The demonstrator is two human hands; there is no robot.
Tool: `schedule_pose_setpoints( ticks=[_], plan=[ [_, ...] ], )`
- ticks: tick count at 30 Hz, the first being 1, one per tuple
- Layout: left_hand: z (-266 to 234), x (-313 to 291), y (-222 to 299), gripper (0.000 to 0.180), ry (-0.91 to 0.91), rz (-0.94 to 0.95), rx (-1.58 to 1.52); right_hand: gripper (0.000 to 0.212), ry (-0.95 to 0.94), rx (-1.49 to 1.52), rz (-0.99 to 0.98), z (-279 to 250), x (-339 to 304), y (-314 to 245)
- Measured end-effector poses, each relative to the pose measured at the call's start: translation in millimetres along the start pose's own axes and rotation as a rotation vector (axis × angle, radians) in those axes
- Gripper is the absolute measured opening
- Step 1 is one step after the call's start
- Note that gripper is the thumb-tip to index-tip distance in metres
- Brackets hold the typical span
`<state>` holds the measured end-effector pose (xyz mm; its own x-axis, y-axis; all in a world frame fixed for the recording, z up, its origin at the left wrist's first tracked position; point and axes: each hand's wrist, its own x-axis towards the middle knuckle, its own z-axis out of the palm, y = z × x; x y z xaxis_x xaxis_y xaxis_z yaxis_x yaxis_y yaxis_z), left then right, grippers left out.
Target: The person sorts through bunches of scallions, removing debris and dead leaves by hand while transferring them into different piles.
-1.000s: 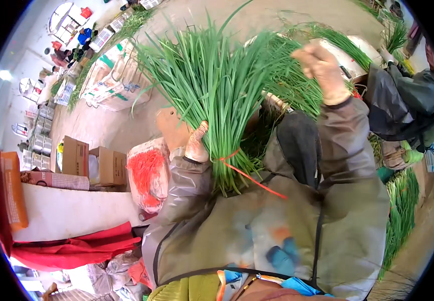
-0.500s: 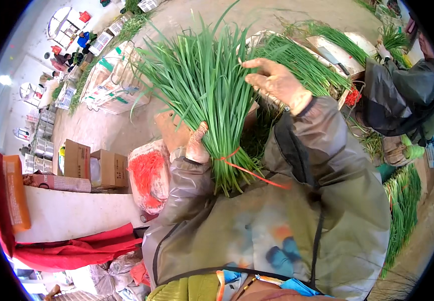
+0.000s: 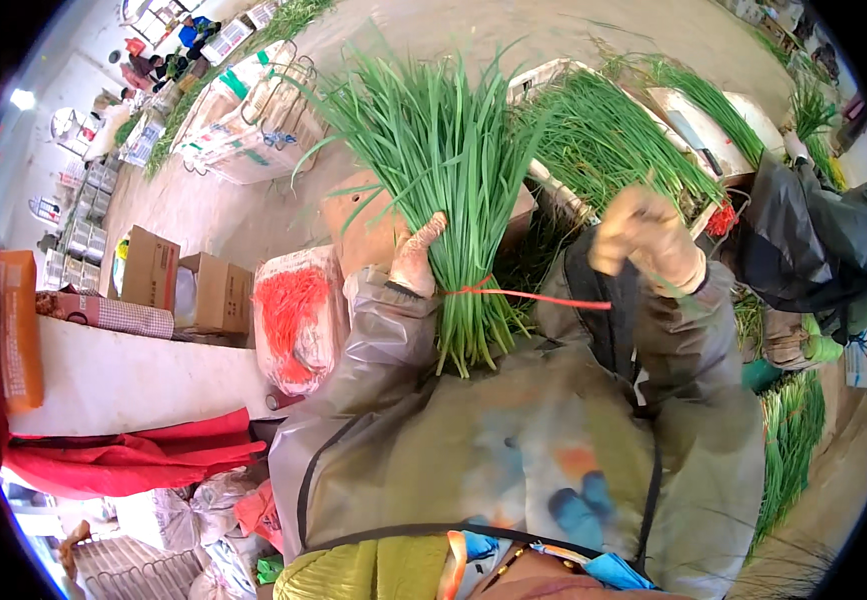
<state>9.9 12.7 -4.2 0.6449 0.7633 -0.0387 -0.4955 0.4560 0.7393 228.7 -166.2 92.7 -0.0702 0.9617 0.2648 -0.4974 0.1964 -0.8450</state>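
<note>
A thick bunch of garlic chives [image 3: 453,190] stands upright in front of me, leaf tips away and pale cut stems toward my apron. My gloved left hand [image 3: 416,262] is closed round its lower left side, thumb showing in front. Below the thumb, a red tie [image 3: 543,296] circles the stems, and its long loose end points right. My gloved right hand [image 3: 650,242] is apart from the bunch, over the right side of my body. Its fingers look bent but are smeared by motion, so whether they hold anything is unclear.
Left of the bunch lies a white block-like tray with red ties [image 3: 295,318], beside open cardboard boxes [image 3: 153,280]. A crate of loose chives [image 3: 618,135] sits ahead right, with a knife [image 3: 695,140] beyond. Another person [image 3: 803,225] works at far right. More chives [image 3: 791,440] lie below there.
My right hand has left the leaves and moved down and right, its fingers now more bent. The tie's loose end has swung level. My left hand keeps its hold on the bunch.
</note>
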Motion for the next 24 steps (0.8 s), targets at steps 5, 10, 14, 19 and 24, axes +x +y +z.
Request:
schedule_pose_setpoints(
  ticks=[5, 10, 14, 19, 24],
  plan=[
    [28.4, -2.4, 6.1, 0.043, -0.077, 0.023, 0.042, 0.052, 0.333, -0.933, 0.510, -59.2, 5.3, 84.2],
    [37.6, 12.6, -25.3, 0.047, -0.114, -0.009, 0.421, 0.049, 0.666, -0.140, 0.137, -20.1, 77.1, 96.2],
    [52.5, 2.6, -8.8, 0.035, -0.048, -0.113, 0.099, 0.040, 0.843, 0.091, -0.032, -43.0, 68.7, 107.1],
    [35.8, 5.4, -15.0, 0.038, 0.003, -0.239, -0.098, 0.044, 0.986, 0.048, -0.089, -47.0, 56.7, 117.3],
    [55.5, 5.3, -22.0, 0.036, 0.020, -0.240, -0.026, 0.055, 1.099, -0.015, 0.032, -85.9, 31.8, 133.6]
  ],
)
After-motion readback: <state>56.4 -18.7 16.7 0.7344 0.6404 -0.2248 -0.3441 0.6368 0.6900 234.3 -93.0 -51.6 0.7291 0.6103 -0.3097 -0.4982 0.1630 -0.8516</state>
